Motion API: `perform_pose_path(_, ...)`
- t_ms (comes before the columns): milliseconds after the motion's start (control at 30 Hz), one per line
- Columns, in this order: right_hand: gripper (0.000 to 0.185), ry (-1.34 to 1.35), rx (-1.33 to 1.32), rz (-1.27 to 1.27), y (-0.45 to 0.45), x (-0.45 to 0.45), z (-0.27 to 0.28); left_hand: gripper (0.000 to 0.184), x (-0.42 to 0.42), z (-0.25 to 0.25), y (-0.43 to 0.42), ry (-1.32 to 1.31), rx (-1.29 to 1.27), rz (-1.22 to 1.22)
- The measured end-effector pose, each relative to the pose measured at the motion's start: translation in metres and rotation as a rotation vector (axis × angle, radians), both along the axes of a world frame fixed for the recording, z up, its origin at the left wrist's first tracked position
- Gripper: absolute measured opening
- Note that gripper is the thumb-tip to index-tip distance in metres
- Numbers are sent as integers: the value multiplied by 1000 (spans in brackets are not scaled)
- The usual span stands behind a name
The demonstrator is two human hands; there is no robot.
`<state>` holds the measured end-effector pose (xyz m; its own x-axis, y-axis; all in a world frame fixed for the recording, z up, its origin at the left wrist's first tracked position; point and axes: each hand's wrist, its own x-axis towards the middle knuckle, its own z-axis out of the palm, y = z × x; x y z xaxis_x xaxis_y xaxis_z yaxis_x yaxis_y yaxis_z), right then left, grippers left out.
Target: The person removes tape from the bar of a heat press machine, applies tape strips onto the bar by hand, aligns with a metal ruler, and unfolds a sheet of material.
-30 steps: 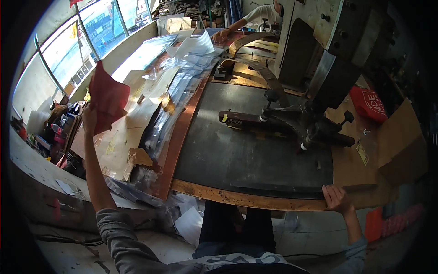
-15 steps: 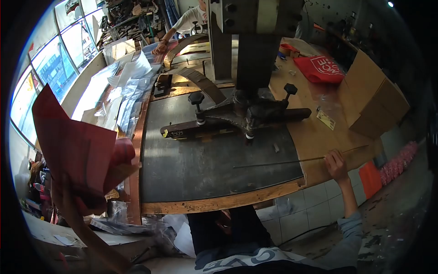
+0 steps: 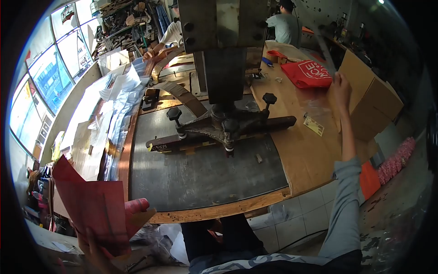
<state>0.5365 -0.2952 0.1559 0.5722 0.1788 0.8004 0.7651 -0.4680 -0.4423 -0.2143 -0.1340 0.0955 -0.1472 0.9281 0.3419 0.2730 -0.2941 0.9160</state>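
My left hand [image 3: 89, 241] is wrapped round the lower part of some stiff dark-red sheets [image 3: 98, 205], at the lower left beyond the table's edge. A rolled pinkish-red piece [image 3: 137, 205] and a brown flap stick out to their right. On the right, my right hand [image 3: 341, 86] is raised in front of a cardboard box, closed on a long thin rod [image 3: 325, 47] that points up and is smeared by motion. Between my hands stands a press [image 3: 223, 121] with a dark crossbar and black knobs, over a grey metal plate [image 3: 205, 178].
A red bag [image 3: 306, 74] and a yellow tag [image 3: 314, 125] lie on the wooden board at right, beside the cardboard box [image 3: 372, 98]. Clear plastic sheets [image 3: 121, 86] cover the left side. Two people are at the back, one with an arm [image 3: 153, 51] stretched over the table.
My right hand has lifted the rod off the plate, up and away towards the box, swinging it upright. The red sheets in my left hand have moved lower. The view has shifted slightly.
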Motion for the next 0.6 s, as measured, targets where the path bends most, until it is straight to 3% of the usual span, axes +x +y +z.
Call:
perform_pose_path(100, 35, 85, -145, 127, 56, 84, -51, 51, -14, -5, -24, 25, -85, 134)
perform_pose_path(233, 24, 452, -209, 275, 101, 117, -100, 46, -26, 12, -56, -13, -99, 223)
perform_pose_path(367, 38, 638, -382, 371, 113, 132, -141, 42, -27, 26, -68, -11, -138, 230)
perform_pose_path(467, 40, 66, -641, 283, 109, 152, -168, 40, 8, 37, -68, -54, -80, 177)
perform_pose_path(600, 32, 221, -275, 460, 74, 70, -105, 43, 53, 30, -66, -200, -91, 4)
